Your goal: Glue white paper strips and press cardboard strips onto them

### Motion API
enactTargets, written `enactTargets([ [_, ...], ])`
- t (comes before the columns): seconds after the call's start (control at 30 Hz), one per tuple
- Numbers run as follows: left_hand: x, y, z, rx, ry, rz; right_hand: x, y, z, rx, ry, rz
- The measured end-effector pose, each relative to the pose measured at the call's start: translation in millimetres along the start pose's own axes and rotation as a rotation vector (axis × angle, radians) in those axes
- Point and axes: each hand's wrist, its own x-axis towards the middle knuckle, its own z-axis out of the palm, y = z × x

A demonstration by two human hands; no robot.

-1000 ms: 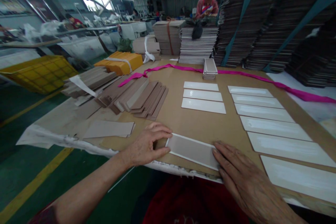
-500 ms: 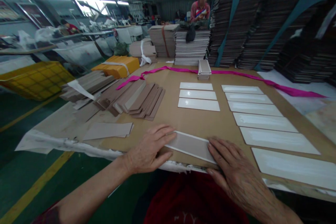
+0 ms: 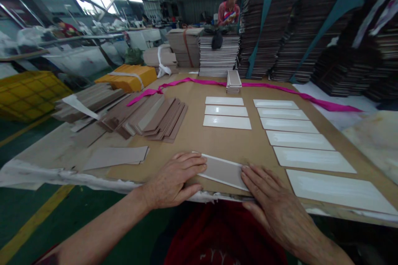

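A grey cardboard strip (image 3: pixel 222 169) with white edges along its long sides lies flat near the table's front edge. On its left end rest the outstretched fingers of my left hand (image 3: pixel 178 178), thumb apart. My right hand (image 3: pixel 267 194) lies flat over the right end, fingers extended, hiding that end. To the right is a column of several glossy white-faced strips (image 3: pixel 314 159). Beyond my hands are three more white strips (image 3: pixel 227 122). Left of my left hand lie a few plain grey strips (image 3: pixel 116 157).
Loose brown-grey cardboard strips (image 3: pixel 168 120) are fanned out at the left. A pink ribbon (image 3: pixel 199 81) crosses the table's back, near a small stack (image 3: pixel 234 80) of strips. Yellow bundles (image 3: pixel 127 76) and tall dark stacks (image 3: pixel 289 25) stand behind. Another person (image 3: pixel 228 12) is at the back.
The camera view has turned slightly right, so the scene sits further left. Both hands stay on the strip with little visible change.
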Motion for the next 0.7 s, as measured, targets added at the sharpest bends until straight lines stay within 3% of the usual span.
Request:
enactTargets([
  [0.13, 0.2, 0.8, 0.2, 0.006, 0.022, 0.006, 1.0, -5.5, 8.8, -0.059, 0.011, -0.011],
  [0.37, -0.5, -1.3, -2.1, -0.072, 0.037, 0.038, -5.7, -13.2, 6.1, 0.042, 0.045, -0.016],
  [0.57, -0.6, -2.0, -2.2, -0.135, 0.056, 0.038, -5.7, -11.8, 4.9, 0.048, 0.173, -0.128],
  [0.7, -6.6, -0.4, -6.4, -0.161, 0.110, -0.009, 5.8, -1.9, -11.5, 0.006, 0.279, -0.250],
])
